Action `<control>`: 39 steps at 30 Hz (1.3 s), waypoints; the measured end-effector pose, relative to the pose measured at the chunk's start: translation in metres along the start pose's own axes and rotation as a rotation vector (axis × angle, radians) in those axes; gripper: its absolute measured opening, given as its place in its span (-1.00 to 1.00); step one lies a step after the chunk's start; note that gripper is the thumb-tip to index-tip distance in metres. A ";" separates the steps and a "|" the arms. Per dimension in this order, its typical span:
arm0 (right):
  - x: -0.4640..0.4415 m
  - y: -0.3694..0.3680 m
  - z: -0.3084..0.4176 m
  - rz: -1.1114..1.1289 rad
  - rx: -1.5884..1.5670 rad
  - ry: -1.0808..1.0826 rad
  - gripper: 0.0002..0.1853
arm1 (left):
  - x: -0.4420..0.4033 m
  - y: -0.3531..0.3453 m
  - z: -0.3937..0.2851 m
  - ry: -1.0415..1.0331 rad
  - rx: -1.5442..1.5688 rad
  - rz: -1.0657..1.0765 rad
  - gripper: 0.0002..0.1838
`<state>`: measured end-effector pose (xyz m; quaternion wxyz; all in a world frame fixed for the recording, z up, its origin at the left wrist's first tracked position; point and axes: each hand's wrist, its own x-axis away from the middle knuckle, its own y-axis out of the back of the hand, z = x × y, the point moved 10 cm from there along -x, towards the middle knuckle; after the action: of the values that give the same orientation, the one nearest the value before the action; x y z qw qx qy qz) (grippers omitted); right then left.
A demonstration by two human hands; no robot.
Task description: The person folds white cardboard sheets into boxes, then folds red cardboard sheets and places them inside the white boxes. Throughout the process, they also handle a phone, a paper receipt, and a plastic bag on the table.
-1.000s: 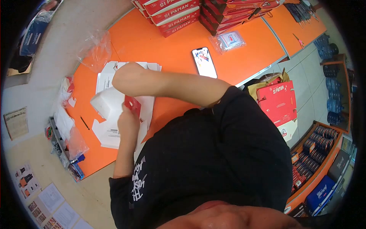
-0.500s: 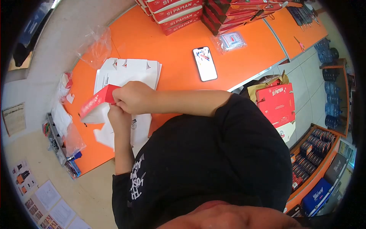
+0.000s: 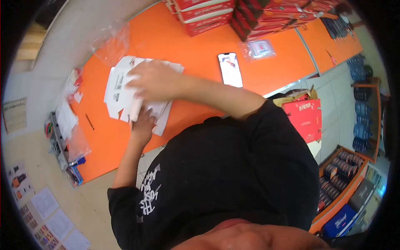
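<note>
White die-cut cardboard (image 3: 114, 93) lies on the orange table (image 3: 104, 146), with small print on its left part. Over its upper right side is my right hand (image 3: 154, 79), fingers spread and somewhat blurred. Below it, my left hand (image 3: 143, 125) is at the cardboard's lower edge, beside a pale folded edge (image 3: 136, 109). Its fingers are partly seen, and whether they grip the cardboard is unclear.
A phone (image 3: 230, 70) with a lit screen lies right of the cardboard. Stacked red boxes (image 3: 208, 16) stand at the back, near a plastic packet (image 3: 260, 49). Clear plastic (image 3: 111, 43) and a dark pen (image 3: 90, 121) are at the left. A red carton (image 3: 303, 121) stands beyond the table edge.
The red and white folded piece held by both hands has gone from its raised position at the left. My right hand has moved up and opened; my left hand has shifted right. The view has shifted slightly.
</note>
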<state>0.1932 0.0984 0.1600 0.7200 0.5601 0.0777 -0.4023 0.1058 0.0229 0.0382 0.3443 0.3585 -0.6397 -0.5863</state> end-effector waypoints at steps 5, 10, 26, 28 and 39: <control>0.066 -0.083 -0.039 0.881 0.013 -0.212 -0.61 | 0.025 0.031 -0.007 0.293 0.238 0.605 -0.61; 0.081 -0.100 -0.028 0.446 -0.070 -0.019 -0.49 | 0.001 0.043 0.001 0.064 0.400 0.233 -0.42; 0.107 -0.126 -0.008 0.455 -0.124 0.150 -0.51 | 0.028 -0.034 0.025 0.006 0.053 0.297 -0.49; 0.109 -0.126 -0.007 0.349 -0.108 -0.021 -0.49 | 0.033 -0.031 0.032 0.061 0.217 0.104 -0.50; 0.141 -0.163 -0.083 0.346 -1.004 -1.332 -0.56 | 0.013 0.081 0.020 0.154 0.687 -0.305 0.02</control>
<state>0.2068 0.0928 -0.0703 0.8297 -0.1754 -0.2797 -0.4501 0.0773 0.0263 0.1176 0.1599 0.5872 -0.7104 -0.3536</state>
